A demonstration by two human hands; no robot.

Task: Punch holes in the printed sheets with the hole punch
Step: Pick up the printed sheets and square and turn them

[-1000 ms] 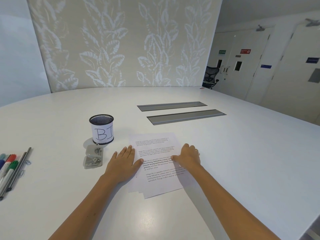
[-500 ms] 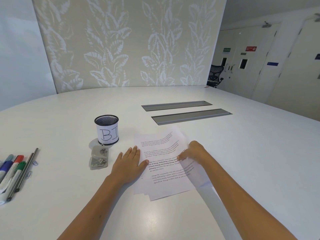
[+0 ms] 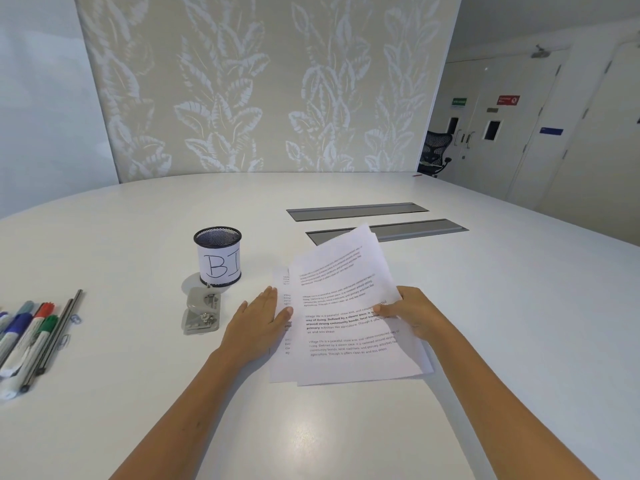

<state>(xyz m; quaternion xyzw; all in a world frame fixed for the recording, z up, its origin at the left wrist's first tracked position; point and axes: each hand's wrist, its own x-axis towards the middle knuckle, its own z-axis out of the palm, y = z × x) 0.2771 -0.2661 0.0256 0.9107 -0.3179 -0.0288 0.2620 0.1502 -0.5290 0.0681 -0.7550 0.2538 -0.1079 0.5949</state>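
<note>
A small stack of white printed sheets [image 3: 346, 323] lies before me on the white table [image 3: 519, 306]. My right hand [image 3: 412, 313] pinches the right edge of the upper sheets, and their far end is lifted off the table. My left hand [image 3: 258, 323] rests flat with fingers spread on the left edge of the lowest sheet. A grey metal hole punch [image 3: 202, 310] sits on the table to the left of my left hand, apart from it.
A black mesh cup [image 3: 218, 256] with a paper label "BI" stands just behind the punch. Markers [image 3: 24, 337], thin rods and paper clips lie at the left edge. Two grey cable slots [image 3: 356, 211] are set into the table behind the sheets.
My right hand has taken hold of the upper sheets at their right edge and raised their far end. My left hand stayed pressed on the left edge of the stack.
</note>
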